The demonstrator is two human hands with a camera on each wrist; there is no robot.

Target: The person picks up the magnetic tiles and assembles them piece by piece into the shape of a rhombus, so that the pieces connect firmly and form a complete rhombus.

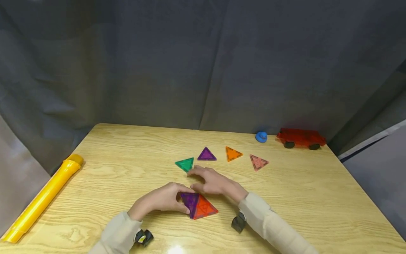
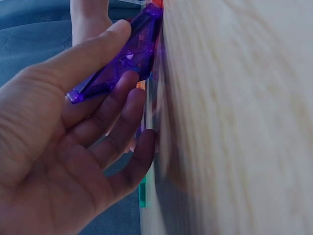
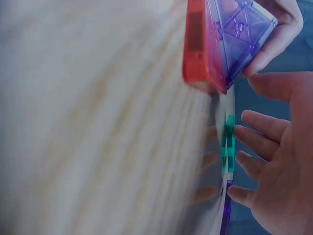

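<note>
My left hand point(image 1: 163, 197) pinches a translucent purple triangular tile point(image 2: 139, 54) between thumb and fingers. That tile is tilted up from the wood, one edge meeting a red triangular tile point(image 1: 204, 207) that lies on the tabletop. My right hand point(image 1: 214, 181) is just beyond the pair, its thumb by the purple tile's upper corner. Its other fingers are spread and loosely bent, with fingertips right at a green triangular tile point(image 1: 185, 163). In the right wrist view, the red tile's thick edge point(image 3: 195, 44) shows beside the slanted purple one.
Farther back lie a second purple triangle point(image 1: 207, 154), an orange triangle point(image 1: 233, 154) and a pink triangle point(image 1: 258, 162). A blue toy duck point(image 1: 261, 137) and a red wheeled toy base point(image 1: 301, 137) stand at the back right. A yellow tube point(image 1: 44, 197) lies along the left edge.
</note>
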